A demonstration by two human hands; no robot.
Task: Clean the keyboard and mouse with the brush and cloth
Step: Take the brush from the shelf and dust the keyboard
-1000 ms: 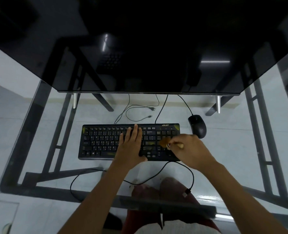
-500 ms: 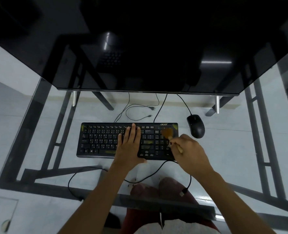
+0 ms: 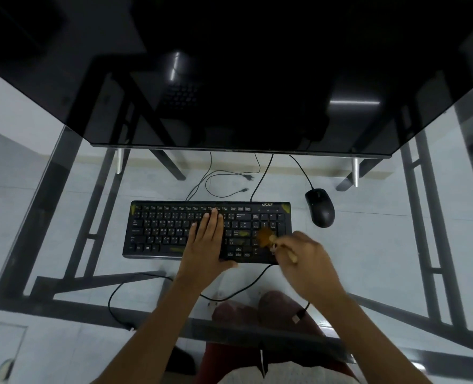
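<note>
Nearest, the right hand (image 3: 304,261) grips a small brush (image 3: 268,239), its bristles on the number pad at the right end of the keyboard (image 3: 174,231). The left hand (image 3: 209,242) lies flat on the middle keys, fingers straight, steadying it on the glass desk (image 3: 382,245). Farther right, well apart, the mouse (image 3: 320,207) sits untouched. Brushing looks partway through; the mouse and all wiping seem left, and no cloth is in view.

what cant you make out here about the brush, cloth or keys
Head view only:
- brush: bristles motion-blurred; handle mostly hidden in the right hand.
- keyboard: middle keys covered by the flat left hand; legends too small.
- Cloth: not in frame.
</note>
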